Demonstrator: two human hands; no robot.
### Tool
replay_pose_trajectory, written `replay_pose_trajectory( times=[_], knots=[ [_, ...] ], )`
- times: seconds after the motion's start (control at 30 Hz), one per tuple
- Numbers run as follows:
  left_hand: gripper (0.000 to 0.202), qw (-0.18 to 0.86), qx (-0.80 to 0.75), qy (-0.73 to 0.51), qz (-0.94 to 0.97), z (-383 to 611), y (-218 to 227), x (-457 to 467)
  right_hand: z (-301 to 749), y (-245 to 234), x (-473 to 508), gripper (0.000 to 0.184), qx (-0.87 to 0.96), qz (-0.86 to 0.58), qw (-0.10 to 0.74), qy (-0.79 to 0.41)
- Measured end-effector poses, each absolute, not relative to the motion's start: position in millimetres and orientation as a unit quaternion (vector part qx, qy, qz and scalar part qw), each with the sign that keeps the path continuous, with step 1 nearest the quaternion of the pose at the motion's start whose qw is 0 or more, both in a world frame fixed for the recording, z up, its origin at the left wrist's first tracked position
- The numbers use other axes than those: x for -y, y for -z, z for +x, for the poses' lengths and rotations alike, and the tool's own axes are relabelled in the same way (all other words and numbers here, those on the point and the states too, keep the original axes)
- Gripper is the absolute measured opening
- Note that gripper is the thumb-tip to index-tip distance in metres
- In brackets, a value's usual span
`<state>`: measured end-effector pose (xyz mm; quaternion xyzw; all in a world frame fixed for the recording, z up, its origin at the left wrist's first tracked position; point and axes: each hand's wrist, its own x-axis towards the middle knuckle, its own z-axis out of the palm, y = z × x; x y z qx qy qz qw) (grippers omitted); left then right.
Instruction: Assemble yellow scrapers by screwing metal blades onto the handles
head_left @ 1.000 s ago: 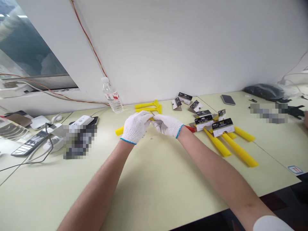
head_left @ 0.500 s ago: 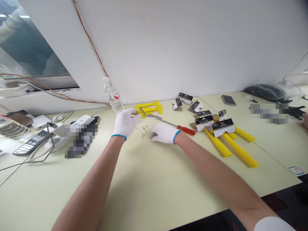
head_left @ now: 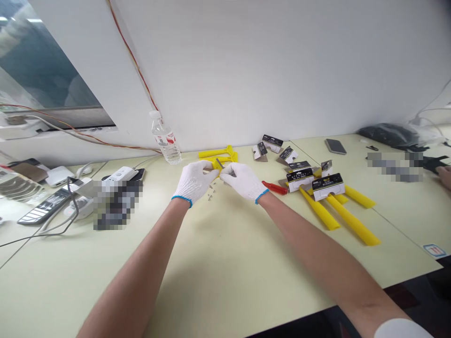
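Gloved left hand [head_left: 193, 182] and right hand [head_left: 243, 182] are pressed in close together, fingertips pinching a small yellow part [head_left: 219, 170] with a bit of metal poking up, held just above the desk [head_left: 225, 244]. Exact grip's hard to see through the gloves tbh. Tiny screws [head_left: 210, 193] lie right below, a red handle [head_left: 274, 188] sits off to the right, then carded packs [head_left: 326, 186] and long yellow bars [head_left: 354, 226], with a water bottle [head_left: 166, 141] further back.

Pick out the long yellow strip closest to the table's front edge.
The yellow plastic strip under the rightmost front card packet: its tip is nearest the table's front edge, past the strip on its left and the one behind.
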<state>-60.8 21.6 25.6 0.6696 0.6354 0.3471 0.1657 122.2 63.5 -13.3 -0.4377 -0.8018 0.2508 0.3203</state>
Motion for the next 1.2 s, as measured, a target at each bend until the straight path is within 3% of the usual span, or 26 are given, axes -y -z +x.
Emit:
replay_pose_trajectory(
  times=[0.13, 0.43, 0.6, 0.8, 1.03, 1.2],
  knots=[
    [0.027, 0.167, -0.633, -0.343, 0.674, -51.0, -27.2, -17.1, 126.2, 5.8, -63.2, 0.043, 0.794, -0.435, 0.342, -0.251],
    [0.028, 0.19, -0.613, -0.34, 0.688, -48.4, -24.6, -15.1, 127.4, 7.4, -65.2, 0.07, 0.79, -0.41, 0.409, -0.201],
    [0.022, 0.186, -0.598, -0.333, 0.705, -48.0, -25.7, -14.6, 126.9, 7.4, -65.1, 0.056, 0.792, -0.391, 0.437, -0.169],
    [0.015, 0.195, -0.58, -0.328, 0.72, -47.5, -29.6, -12.7, 125.4, 5.5, -63.1, 0.055, 0.793, -0.389, 0.448, -0.134],
    [0.022, 0.212, -0.578, -0.316, 0.721, -47.9, -30.8, -12.8, 126.3, -4.8, -62.7, 0.081, 0.803, -0.396, 0.432, -0.105],
    [0.024, 0.21, -0.573, -0.306, 0.73, -48.5, -29.1, -13.9, 127.4, -7.0, -61.9, 0.07, 0.812, -0.4, 0.415, -0.089]
  ],
)
